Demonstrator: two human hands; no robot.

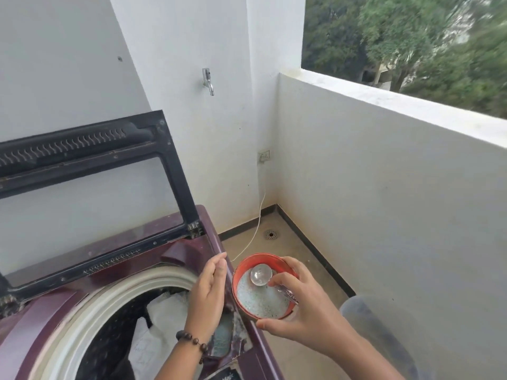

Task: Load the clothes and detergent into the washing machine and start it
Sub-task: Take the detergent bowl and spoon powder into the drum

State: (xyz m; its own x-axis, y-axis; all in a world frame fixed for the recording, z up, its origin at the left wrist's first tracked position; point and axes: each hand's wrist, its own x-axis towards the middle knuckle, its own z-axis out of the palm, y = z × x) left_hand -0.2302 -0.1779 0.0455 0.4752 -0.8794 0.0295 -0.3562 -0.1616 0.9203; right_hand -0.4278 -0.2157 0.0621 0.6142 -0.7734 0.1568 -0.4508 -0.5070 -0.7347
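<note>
Your washing machine (175, 270) runs off the left and bottom edges, so you see only part of its drum and the clothes (162, 325) inside. Right of the machine, a grey rounded shape (384, 338) is too blurred to identify. Your left hand (207, 292) hides part of the machine's rim.

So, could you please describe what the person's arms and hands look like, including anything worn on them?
Both forearms are bare, with no sleeves or gloves in view. The left hand has a bracelet of dark round beads around its wrist. The right hand wears no ring, watch or band that shows.
</note>
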